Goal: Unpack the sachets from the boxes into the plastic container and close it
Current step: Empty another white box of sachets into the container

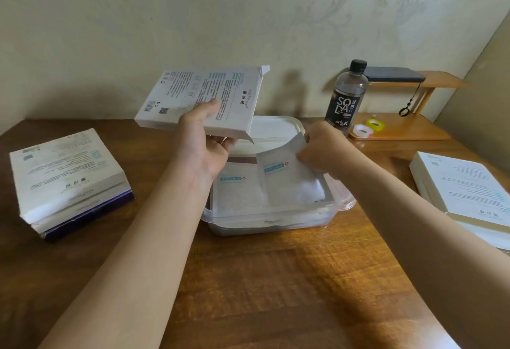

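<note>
My left hand holds a flat white box in the air above the back left of the clear plastic container, its open end flap pointing right. My right hand grips a silvery sachet by its upper right edge and holds it tilted over the container. Another sachet lies flat inside on the left. The container's lid lies behind it on the table.
A stack of boxes sits at the left, another stack of white boxes at the right edge. A dark soda bottle stands behind the container, beside a small wooden shelf with tape rolls.
</note>
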Tool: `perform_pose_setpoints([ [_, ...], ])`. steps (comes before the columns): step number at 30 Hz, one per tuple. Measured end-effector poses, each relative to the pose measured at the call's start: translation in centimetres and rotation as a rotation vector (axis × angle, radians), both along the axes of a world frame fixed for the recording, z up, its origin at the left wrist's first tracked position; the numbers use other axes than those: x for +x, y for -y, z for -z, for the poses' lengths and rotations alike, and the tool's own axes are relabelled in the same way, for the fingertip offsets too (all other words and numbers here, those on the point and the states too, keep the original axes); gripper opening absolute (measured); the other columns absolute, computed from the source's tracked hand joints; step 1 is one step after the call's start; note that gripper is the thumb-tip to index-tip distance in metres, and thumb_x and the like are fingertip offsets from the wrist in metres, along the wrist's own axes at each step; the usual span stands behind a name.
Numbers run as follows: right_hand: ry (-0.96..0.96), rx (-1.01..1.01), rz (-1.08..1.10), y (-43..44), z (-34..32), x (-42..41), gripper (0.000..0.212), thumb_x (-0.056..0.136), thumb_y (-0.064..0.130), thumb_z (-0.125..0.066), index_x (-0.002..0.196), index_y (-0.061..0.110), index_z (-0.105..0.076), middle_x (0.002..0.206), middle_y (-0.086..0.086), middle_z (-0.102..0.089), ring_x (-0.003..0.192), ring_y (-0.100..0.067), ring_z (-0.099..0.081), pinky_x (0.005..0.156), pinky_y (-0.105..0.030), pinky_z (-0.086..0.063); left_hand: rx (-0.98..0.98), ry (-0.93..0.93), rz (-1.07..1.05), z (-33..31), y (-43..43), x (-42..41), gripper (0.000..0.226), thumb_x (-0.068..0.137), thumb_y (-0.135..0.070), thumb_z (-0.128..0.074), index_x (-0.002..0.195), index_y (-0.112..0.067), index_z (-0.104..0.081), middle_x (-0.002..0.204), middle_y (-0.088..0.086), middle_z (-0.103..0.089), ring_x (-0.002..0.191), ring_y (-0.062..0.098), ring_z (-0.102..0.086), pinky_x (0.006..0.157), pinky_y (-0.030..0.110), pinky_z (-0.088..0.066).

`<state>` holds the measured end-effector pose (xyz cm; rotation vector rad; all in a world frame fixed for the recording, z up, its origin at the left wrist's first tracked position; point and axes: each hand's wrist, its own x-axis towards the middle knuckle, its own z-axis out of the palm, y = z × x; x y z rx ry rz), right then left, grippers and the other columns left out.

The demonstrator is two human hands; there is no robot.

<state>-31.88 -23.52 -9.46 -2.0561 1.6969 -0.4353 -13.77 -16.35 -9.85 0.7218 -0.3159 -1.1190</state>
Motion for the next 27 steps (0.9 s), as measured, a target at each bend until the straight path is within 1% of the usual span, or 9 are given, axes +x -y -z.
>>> perform_pose_setpoints([
  [2,-0.176,-0.075,-0.053,-0.6,-0.3,0.3,0.006,0.090,0.001,-0.059,0.095,0.004,-0.058,0.083,-0.003,-0.058,0.078,-0.024,-0.060,0.064,-0.030,-0.048,-0.002,0.007,0.002,0.1,0.1,0.0,0.022,0.092,-0.008,-0.064,0.107,-0.025,-0.065,0.089,0.002,-0.078,0.096,0.023,-0.072,0.059,0.029,-0.057],
  [5,-0.404,-0.243,-0.135,-1.7,0.0,0.7,0.011,0.089,-0.003,-0.057,0.096,0.006,-0.055,0.097,-0.011,-0.064,0.079,-0.029,-0.059,0.066,-0.033,-0.048,-0.006,0.008,0.006,0.1,0.2,0.1,0.020,0.093,-0.009,-0.063,0.106,-0.024,-0.065,0.086,0.001,-0.078,0.092,0.021,-0.073,0.060,0.029,-0.058],
  [7,-0.491,-0.333,-0.168,-2.2,0.4,0.6,0.018,0.089,-0.003,-0.057,0.106,0.002,-0.057,0.103,-0.017,-0.063,0.078,-0.030,-0.056,0.064,-0.034,-0.045,-0.003,0.012,0.010,0.2,0.2,0.1,0.019,0.093,-0.009,-0.062,0.105,-0.024,-0.065,0.085,0.000,-0.078,0.089,0.019,-0.073,0.060,0.028,-0.057],
  [9,-0.568,-0.359,-0.276,-2.2,0.3,0.6,0.025,0.090,0.003,-0.060,0.115,0.003,-0.055,0.110,-0.016,-0.058,0.089,-0.032,-0.059,0.068,-0.035,-0.047,-0.002,0.015,0.012,0.3,0.3,0.1,0.020,0.093,-0.010,-0.062,0.106,-0.024,-0.066,0.085,-0.001,-0.078,0.087,0.019,-0.073,0.059,0.028,-0.057],
  [11,-0.601,-0.267,-0.481,-1.7,-0.1,0.7,0.041,0.091,0.017,-0.068,0.128,0.010,-0.052,0.126,-0.012,-0.055,0.111,-0.030,-0.058,0.088,-0.039,-0.052,-0.006,0.016,0.010,0.4,0.4,0.1,0.022,0.093,-0.010,-0.062,0.109,-0.024,-0.066,0.086,-0.001,-0.078,0.086,0.018,-0.073,0.059,0.028,-0.056],
  [13,-0.594,-0.051,-0.636,-1.2,-0.6,0.7,0.075,0.087,0.042,-0.074,0.149,0.025,-0.037,0.151,-0.001,-0.043,0.137,-0.025,-0.044,0.112,-0.045,-0.039,-0.015,0.009,0.009,0.4,0.4,0.2,0.028,0.092,-0.009,-0.062,0.116,-0.024,-0.065,0.088,0.000,-0.078,0.083,0.018,-0.075,0.058,0.029,-0.056],
  [15,-0.631,0.083,-0.717,-0.8,-0.5,0.6,0.095,0.081,0.056,-0.073,0.157,0.034,-0.020,0.163,0.009,-0.025,0.148,-0.019,-0.028,0.121,-0.045,-0.025,-0.025,0.001,0.010,0.4,0.4,0.2,0.031,0.092,-0.009,-0.062,0.120,-0.023,-0.064,0.090,0.001,-0.079,0.081,0.017,-0.076,0.058,0.029,-0.057],
  [19,-0.733,0.126,-0.752,-0.2,0.7,-0.1,0.101,0.082,0.058,-0.071,0.159,0.039,-0.008,0.166,0.012,-0.014,0.152,-0.019,-0.020,0.123,-0.044,-0.020,-0.039,-0.001,0.016,0.4,0.4,0.3,0.031,0.093,-0.008,-0.061,0.120,-0.023,-0.064,0.091,0.001,-0.079,0.081,0.017,-0.076,0.058,0.029,-0.057],
  [27,-0.772,0.123,-0.782,-0.5,0.2,-0.5,0.100,0.084,0.052,-0.071,0.159,0.039,-0.006,0.167,0.012,-0.010,0.153,-0.022,-0.016,0.121,-0.045,-0.019,-0.036,0.014,0.016,0.5,0.4,0.3,0.035,0.093,-0.009,-0.062,0.124,-0.025,-0.063,0.091,0.001,-0.078,0.081,0.017,-0.076,0.058,0.029,-0.057],
])
